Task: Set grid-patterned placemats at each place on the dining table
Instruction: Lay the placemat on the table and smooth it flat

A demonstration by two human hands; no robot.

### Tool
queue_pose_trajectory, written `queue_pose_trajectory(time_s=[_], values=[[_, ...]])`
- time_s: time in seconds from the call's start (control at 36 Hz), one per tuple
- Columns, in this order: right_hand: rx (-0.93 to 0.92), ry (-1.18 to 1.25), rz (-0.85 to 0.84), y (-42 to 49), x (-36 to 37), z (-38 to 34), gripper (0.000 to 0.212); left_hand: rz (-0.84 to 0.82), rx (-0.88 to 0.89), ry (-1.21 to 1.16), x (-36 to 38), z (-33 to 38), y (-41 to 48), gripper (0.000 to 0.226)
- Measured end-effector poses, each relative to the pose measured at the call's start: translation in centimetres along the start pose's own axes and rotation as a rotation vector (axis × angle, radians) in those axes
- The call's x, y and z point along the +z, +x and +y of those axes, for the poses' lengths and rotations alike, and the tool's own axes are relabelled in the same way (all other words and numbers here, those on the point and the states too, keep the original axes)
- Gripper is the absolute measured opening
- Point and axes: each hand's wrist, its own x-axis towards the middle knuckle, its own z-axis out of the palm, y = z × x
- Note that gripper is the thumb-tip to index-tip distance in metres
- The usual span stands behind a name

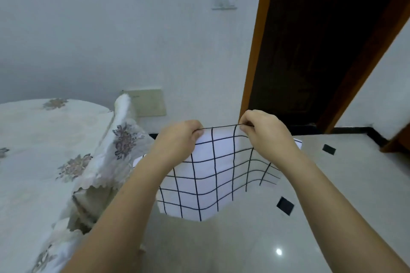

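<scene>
A white placemat (pixel 213 175) with a black grid pattern hangs in the air in front of me, over the floor. My left hand (pixel 179 137) pinches its top edge on the left. My right hand (pixel 264 128) pinches the same edge on the right. The mat sags and curls below my hands, and my forearms hide its side parts. The dining table (pixel 33 150) lies to my left, covered by a cream cloth with grey flower prints that drapes over its edge.
A chair (pixel 124 106) under a white cover stands against the table's right side. A dark doorway with an orange-brown frame (pixel 255 51) is ahead on the right. The glossy pale floor (pixel 332 184) has small black inlay tiles. A white wall is ahead.
</scene>
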Motion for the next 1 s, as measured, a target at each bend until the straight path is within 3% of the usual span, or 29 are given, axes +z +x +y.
queue_pose_trajectory(time_s=[0.22,0.44,0.61,0.89,1.0], values=[[-0.215,0.031,-0.081,12.7,2.8,-1.4,0.013,0.135,-0.164,-0.034,-2.2,-4.9,6.7,0.021],[-0.398,0.055,-0.157,23.7,8.4,-7.3,0.013,0.279,-0.336,-0.027,-5.3,-13.9,11.4,0.020],[-0.520,0.057,-0.218,31.5,14.3,-14.8,0.015,0.294,-0.455,-0.056,-9.0,-22.5,13.6,0.019],[-0.812,0.023,-0.487,37.5,27.8,-28.1,0.016,0.235,-0.860,-0.243,-10.6,-38.2,10.1,0.035],[-0.937,-0.051,-0.554,38.6,32.6,-31.4,0.015,0.222,-1.027,-0.285,-9.7,-42.3,8.0,0.030]])
